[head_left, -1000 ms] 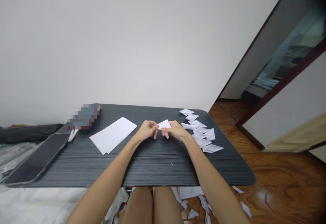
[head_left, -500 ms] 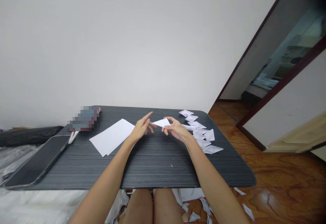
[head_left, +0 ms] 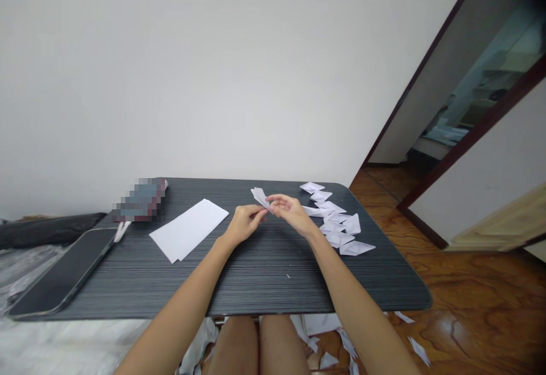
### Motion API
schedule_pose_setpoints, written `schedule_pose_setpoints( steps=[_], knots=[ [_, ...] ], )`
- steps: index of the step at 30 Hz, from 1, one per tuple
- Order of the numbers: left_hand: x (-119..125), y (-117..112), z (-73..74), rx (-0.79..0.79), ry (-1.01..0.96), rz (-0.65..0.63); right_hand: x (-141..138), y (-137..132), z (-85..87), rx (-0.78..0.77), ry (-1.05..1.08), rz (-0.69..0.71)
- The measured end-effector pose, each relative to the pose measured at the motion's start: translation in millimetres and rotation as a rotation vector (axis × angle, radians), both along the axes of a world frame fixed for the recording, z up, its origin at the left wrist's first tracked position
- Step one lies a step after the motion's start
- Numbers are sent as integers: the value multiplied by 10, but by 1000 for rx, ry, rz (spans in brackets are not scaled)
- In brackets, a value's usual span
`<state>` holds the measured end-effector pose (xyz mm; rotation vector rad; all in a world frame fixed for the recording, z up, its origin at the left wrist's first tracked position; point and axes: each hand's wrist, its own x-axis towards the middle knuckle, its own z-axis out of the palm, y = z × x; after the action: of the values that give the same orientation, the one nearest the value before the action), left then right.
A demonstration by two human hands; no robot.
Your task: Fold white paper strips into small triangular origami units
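both hands, left hand [head_left: 244, 222] and right hand [head_left: 291, 214], pinch a small folded paper piece [head_left: 260, 197] above the surface [head_left: 256, 272]; it looks light, flimsy, crease-prone, best gripped along folded edges.

This looks like a room in a home, with a plain white wall [head_left: 213, 68], a shiny wood floor [head_left: 469, 306] and an open door [head_left: 469, 113].
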<state>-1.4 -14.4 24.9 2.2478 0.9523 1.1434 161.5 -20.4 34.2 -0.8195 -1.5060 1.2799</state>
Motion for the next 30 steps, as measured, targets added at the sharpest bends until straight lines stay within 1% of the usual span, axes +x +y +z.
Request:
schedule_pose_setpoints(
  steps=[6,10,12,15,18,23,26,30],
  knots=[
    [50,5,-21,-4,-137,10,-72,-6,-46,-7,-68,-19],
    [55,13,-31,-148,-260,16,-87,-24,-33,44,-62,-9],
    [57,16,-29,-232,-325,-5,-91,-37,-27,78,-69,-5],
    [62,23,-15,-301,-388,-30,-98,-57,-26,104,-93,-6],
    [63,34,8,-312,-409,-25,-104,-69,-31,109,-107,4],
    [57,43,19,-285,-411,-75,-111,-64,-65,92,-120,52],
    [59,38,-4,-288,-408,-75,-108,-61,-78,123,-148,38],
    [62,45,-24,-310,-414,-58,-96,-72,-53,136,-165,23]
  ],
)
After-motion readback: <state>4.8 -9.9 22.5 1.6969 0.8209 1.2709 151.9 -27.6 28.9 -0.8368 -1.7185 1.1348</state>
